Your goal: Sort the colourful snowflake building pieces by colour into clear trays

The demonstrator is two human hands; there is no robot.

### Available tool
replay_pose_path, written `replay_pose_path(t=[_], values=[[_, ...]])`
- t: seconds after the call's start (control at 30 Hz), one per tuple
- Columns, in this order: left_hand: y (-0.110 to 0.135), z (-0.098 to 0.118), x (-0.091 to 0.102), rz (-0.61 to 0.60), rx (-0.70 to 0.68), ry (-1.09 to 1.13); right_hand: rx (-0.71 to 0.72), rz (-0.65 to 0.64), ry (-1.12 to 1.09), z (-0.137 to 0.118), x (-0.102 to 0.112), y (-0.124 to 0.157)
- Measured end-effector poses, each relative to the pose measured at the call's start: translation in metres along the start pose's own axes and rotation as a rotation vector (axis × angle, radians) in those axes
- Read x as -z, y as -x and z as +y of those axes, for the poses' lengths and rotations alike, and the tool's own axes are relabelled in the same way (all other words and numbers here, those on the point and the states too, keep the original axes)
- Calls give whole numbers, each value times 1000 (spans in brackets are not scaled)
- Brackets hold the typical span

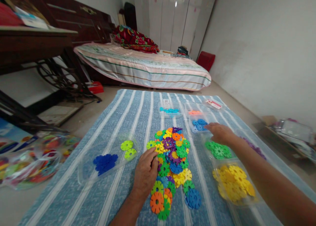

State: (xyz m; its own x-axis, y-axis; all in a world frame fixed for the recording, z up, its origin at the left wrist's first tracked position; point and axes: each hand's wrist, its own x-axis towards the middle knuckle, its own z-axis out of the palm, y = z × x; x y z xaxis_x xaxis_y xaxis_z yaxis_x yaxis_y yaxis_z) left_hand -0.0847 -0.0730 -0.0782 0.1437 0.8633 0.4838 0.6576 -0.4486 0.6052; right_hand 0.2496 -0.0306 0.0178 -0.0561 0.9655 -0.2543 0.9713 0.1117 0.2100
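My left hand (146, 168) rests at the left edge of a pile of notched, flower-shaped plastic discs (174, 155) in many colours. Its fingers are bent, with the fingertips beside a lime disc (151, 144) and a gap showing between thumb and index finger; no held piece is visible. My right hand (219, 133) reaches forward, fingers stretched out, to the right rim of a clear box with blue discs (199, 124). Nothing shows in it, though its fingertips are partly blurred. Beneath my right forearm are green discs (218, 149) and yellow discs (234, 183) in clear boxes.
At left lies a clear container with dark blue discs (105, 163) and lime discs (128, 149). Farther back are boxes with light blue pieces (170, 110) and orange pieces (195, 113). A bag of pieces (32, 163) sits on the floor; a bed (143, 68) stands behind.
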Motion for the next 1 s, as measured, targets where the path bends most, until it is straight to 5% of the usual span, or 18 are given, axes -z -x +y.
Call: replay_pose_path(t=[0.3, 0.47, 0.73, 1.0], values=[[0, 0, 1, 3, 3, 0, 19, -77, -64, 9, -20, -11], [0, 0, 3, -1, 0, 13, 49, -81, -106, 20, -12, -15], [3, 0, 4, 16, -12, 2, 0, 136, -168, 23, 26, -80], [5, -4, 5, 20, -32, -35, 90, 88, -209, 5, 17, -111]])
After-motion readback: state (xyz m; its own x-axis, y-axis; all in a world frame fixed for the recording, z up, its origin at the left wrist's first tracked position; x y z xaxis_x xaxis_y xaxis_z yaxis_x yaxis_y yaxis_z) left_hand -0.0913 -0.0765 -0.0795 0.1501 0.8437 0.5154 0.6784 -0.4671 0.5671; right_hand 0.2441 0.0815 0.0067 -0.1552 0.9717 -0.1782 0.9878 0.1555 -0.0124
